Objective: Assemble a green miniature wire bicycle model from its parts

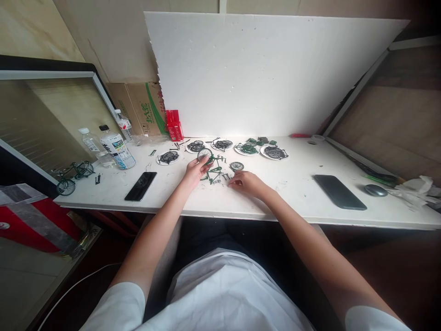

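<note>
My left hand (196, 171) is closed on a miniature bicycle wheel (204, 155) with thin spokes, lifted a little off the white table. Green frame and handlebar pieces (216, 169) show just right of the fingers; which of them are joined to the wheel I cannot tell. At the tabletop, my right hand (241, 182) has its fingertips pinched together beside a few tiny dark parts (226, 176). Anything within that pinch is too small to make out. Behind the right hand lies another small wheel (236, 166).
Paper plates of dark parts (274, 152) and green parts (246, 148) line the back. Phones lie left (140, 186) and right (339, 191), with a mouse (375, 190) farther right. Bottles (117, 148) and a miniature bicycle (76, 174) stand left. A white foam board (268, 73) leans behind.
</note>
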